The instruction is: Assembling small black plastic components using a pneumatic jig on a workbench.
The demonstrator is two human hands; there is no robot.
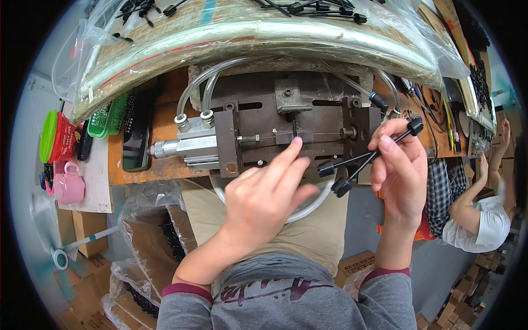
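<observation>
My right hand (406, 173) pinches a pair of thin black rods (367, 160) with knobbed ends, held slantwise right of the metal fixture. My left hand (258, 203) reaches over the fixture's front with its fingers stretched out. Its index fingertip is at a small dark block (294, 136) in the middle of the fixture; whether it presses or only hovers I cannot tell. A thin black stem (293, 122) stands between that block and the grey metal bracket (291, 98) behind it. The dark steel base (256, 88) carries a silver pneumatic cylinder (199, 144) on the left.
Clear hoses (192, 88) arch behind the fixture. Plastic-wrapped padding (253, 36) spans the bench's back, with several black rods (319, 8) on top. At left are a phone (137, 135), a green basket (110, 116) and a pink mug (70, 184). Another person (484, 217) is at right.
</observation>
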